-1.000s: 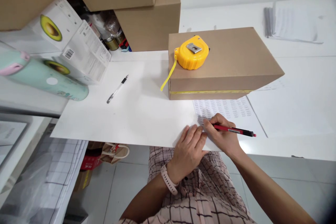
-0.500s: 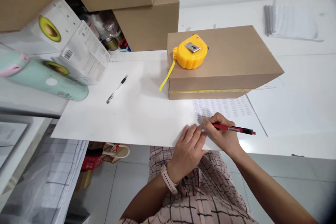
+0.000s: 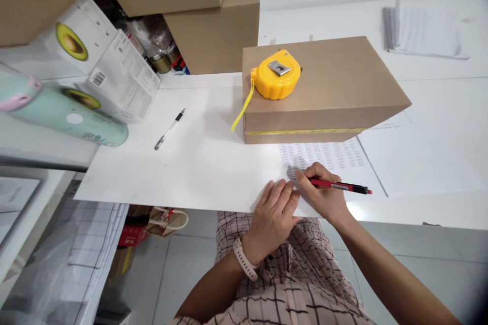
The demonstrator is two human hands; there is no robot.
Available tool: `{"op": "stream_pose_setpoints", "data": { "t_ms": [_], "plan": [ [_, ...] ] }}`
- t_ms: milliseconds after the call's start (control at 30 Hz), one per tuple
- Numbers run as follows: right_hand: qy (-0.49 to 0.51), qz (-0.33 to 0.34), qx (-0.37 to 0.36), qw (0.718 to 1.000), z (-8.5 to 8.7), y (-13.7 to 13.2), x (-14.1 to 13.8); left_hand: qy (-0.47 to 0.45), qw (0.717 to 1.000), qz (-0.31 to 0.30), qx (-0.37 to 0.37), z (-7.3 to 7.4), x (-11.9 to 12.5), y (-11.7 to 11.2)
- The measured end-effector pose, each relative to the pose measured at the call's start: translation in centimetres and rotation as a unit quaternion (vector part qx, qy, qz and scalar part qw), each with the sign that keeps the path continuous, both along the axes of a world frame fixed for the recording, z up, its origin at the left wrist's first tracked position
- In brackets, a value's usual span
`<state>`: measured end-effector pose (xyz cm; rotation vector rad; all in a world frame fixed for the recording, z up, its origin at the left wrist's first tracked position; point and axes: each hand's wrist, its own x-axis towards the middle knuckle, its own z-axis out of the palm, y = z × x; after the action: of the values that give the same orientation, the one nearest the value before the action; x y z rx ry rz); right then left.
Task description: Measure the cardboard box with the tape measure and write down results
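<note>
My right hand [image 3: 322,194] grips a red pen [image 3: 339,186], its tip down on a printed sheet of small figures [image 3: 328,158] near the table's front edge. My left hand [image 3: 275,216] lies flat with fingers together on the corner of a large white sheet [image 3: 183,162], touching my right hand. Just behind the hands stands a brown cardboard box [image 3: 335,86] with a yellow tape measure [image 3: 276,75] on top; its yellow tape runs along the box's front edge.
A clear pen [image 3: 170,129] lies on the white sheet at the left. A mint green bottle [image 3: 64,111] lies on its side beside avocado-printed white boxes [image 3: 110,68]. Larger cardboard boxes [image 3: 213,25] stand behind. A stack of papers [image 3: 423,33] rests far right.
</note>
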<state>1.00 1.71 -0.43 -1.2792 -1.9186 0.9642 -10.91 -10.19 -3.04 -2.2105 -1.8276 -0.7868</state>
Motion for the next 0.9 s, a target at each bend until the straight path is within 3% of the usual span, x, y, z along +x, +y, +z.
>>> {"op": "stream_pose_setpoints", "data": {
  "t_ms": [367, 467, 633, 900],
  "plan": [
    [0.005, -0.004, -0.015, 1.000, -0.3, 0.0, 0.2, -0.005, 1.000, 0.001, 0.000, 0.1, 0.0, 0.1],
    [0.043, -0.020, -0.039, 0.998, -0.8, 0.3, 0.5, -0.006, 1.000, 0.001, -0.001, 0.1, -0.1, 0.0],
    [0.093, 0.015, -0.087, 0.992, -1.0, 0.8, 1.1, 0.004, 1.000, -0.005, -0.016, 0.0, -0.1, 0.0],
    [0.075, 0.000, -0.008, 0.997, 0.0, 0.3, 0.3, -0.002, 1.000, -0.006, -0.010, 0.0, -0.1, 0.0]
  ]
}}
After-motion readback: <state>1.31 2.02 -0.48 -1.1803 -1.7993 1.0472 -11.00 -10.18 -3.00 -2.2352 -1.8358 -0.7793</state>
